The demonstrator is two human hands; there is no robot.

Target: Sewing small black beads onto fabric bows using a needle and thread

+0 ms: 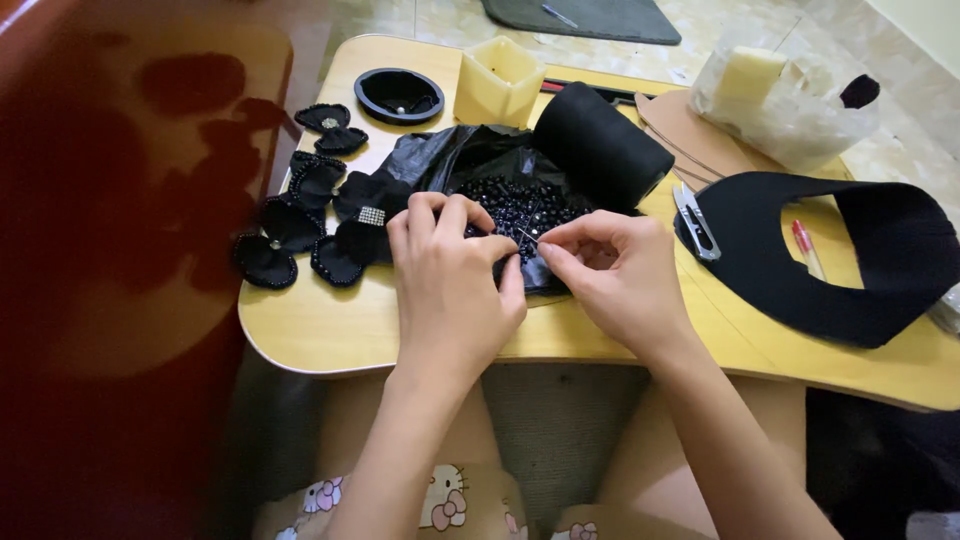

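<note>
Head view: over the small yellow wooden table (330, 340), both hands meet at a heap of shiny black beads (520, 205) on a crumpled black plastic bag (440, 155). The right hand (615, 275) pinches a thin steel needle (527, 236); the left hand (450, 280) curls beside it, fingertips closed. Black beaded fabric flowers (315, 215) lie left, a black thread spool (600, 145) far right.

Low wooden table (330, 335) with pale yellow top and rounded corners, set over pale stone-patterned floor tiles (440, 18). Dark grey mat (600, 20) lying on the floor beyond. Red blurred surface (110, 300) filling the left. Soft, even daylight.
</note>
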